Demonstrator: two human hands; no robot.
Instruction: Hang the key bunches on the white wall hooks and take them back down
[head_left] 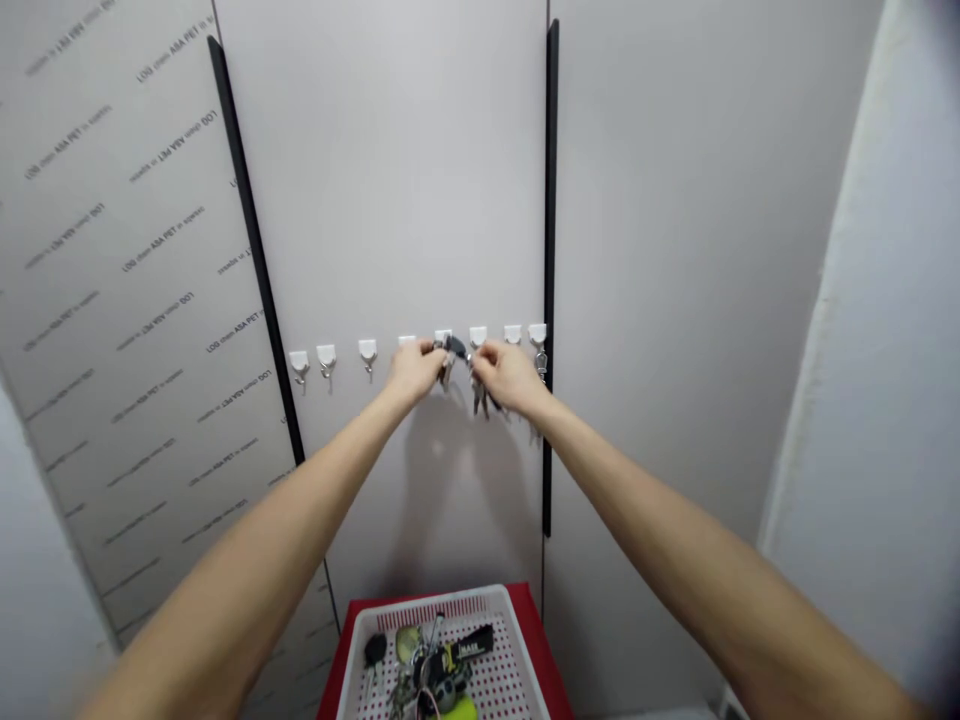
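My left hand (416, 370) is pinched closed on a bunch of keys (447, 371) just below one of the white hooks (442, 335). A dark key head (455, 347) shows between my two hands. Close by on the right, my right hand (510, 376) has its thumb and finger closed at the top of dangling metal keys (481, 398), under another white hook (478, 336). Whether these keys bear on the hook or only on my fingers cannot be made out. My fingers partly cover both bunches.
More white hooks run in a row, such as one at left (325, 357); metal hangs from the far right hook (538, 335). Black handle strips (551, 200) edge the pale door panel (390, 180). Below, a white perforated basket (521, 650) on a red surface (551, 665) holds several keys.
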